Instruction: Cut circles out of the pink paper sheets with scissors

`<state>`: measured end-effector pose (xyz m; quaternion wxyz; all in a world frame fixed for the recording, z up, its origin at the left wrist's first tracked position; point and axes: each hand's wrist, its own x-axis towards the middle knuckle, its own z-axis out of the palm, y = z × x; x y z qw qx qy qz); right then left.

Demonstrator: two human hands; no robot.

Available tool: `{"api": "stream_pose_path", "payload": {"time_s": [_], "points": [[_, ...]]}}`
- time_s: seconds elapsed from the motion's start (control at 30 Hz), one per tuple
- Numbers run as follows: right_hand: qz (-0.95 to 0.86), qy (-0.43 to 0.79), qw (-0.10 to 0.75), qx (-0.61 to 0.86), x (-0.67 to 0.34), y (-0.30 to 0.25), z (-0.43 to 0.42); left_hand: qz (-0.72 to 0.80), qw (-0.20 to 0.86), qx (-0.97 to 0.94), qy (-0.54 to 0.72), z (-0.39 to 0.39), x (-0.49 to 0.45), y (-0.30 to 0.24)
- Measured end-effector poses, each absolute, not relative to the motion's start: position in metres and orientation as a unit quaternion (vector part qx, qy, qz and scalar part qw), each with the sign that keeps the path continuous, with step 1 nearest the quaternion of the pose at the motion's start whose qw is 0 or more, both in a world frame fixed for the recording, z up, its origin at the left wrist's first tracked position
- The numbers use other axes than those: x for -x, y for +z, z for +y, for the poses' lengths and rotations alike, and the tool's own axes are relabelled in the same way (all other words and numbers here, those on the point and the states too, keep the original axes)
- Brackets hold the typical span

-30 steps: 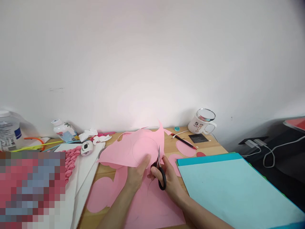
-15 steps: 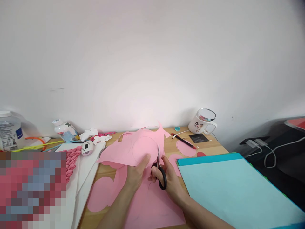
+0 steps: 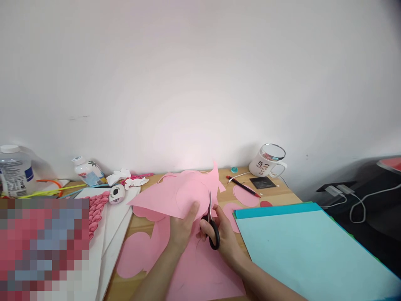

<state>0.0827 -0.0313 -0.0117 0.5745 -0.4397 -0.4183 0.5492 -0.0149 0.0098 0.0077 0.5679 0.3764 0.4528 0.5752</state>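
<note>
My left hand pinches the near edge of a pink paper sheet, thumb on top, fingers underneath. A drawn circle shows on that sheet just beyond my thumb. Black-handled scissors sit in my right hand, their blades pointing away from me at the sheet's right side, beside the circle. More pink paper lies beneath both hands, and a cut pink round rests to the left. How far the blades are apart is hard to see.
Light blue sheets are stacked on the right. Behind them stand a white mug, a black card and a black-and-red pen. White boards, a small bottle and a large bottle occupy the left. A wall closes off the back.
The pink sheet has turned slightly and its raised right corner has shifted. My hands stay nearly in place, and the whole view has moved a little.
</note>
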Motion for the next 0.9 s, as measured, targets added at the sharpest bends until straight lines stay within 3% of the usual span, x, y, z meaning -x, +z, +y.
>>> {"api": "stream_pose_path", "payload": {"time_s": [0.17, 0.43, 0.9], "points": [[-0.424, 0.544, 0.569, 0.447, -0.083, -0.014, -0.029, 0.427, 0.628, -0.415, 0.501, 0.005, 0.012, 0.003], [-0.419, 0.548, 0.568, 0.450, -0.087, -0.009, -0.029, 0.445, 0.581, -0.442, 0.519, 0.011, 0.021, -0.001], [-0.410, 0.549, 0.560, 0.466, -0.086, -0.003, -0.031, 0.423, 0.615, -0.440, 0.499, 0.008, 0.019, 0.010]]}}
